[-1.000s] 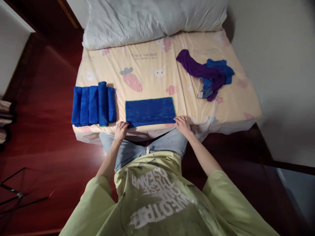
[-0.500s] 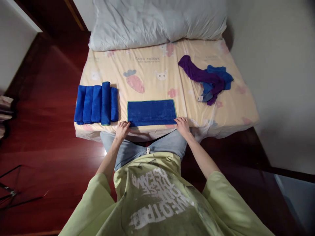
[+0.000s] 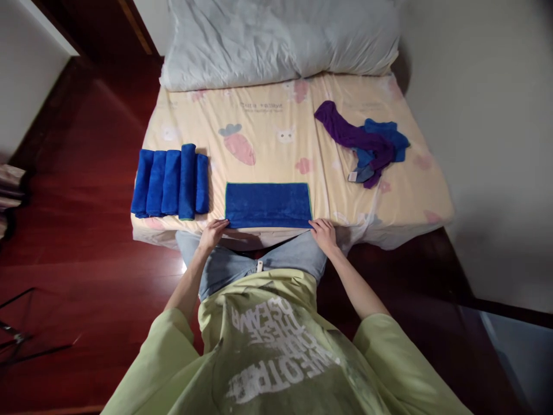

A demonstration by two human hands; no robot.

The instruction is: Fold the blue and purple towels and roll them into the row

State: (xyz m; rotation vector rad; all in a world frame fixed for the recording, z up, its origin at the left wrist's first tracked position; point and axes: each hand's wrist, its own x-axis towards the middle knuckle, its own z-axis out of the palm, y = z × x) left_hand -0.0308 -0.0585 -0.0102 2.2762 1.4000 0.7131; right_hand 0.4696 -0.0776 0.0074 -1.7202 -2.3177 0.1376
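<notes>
Creased carrot-print sheet (image 3: pixel 268 161) beneath a plush rectangular towel (image 3: pixel 268 203), left grip (image 3: pixel 213 233) and right grip (image 3: pixel 324 233) pinching near corners

You have a bed (image 3: pixel 276 164) in front of you, with a pale yellow sheet (image 3: pixel 194 121) that shows a pink carrot and a white animal face. A big, puffy, grey-white quilt (image 3: pixel 280 43) lies across its far end. Past the bed's right edge you see a plain grey wall (image 3: pixel 479 115). Your floor (image 3: pixel 86 248) is dark red and shiny, with a little bright spot of light (image 3: pixel 184 267) just past the bed's near edge. Thin black legs (image 3: pixel 19 337) stand well out from the near left corner.
</notes>
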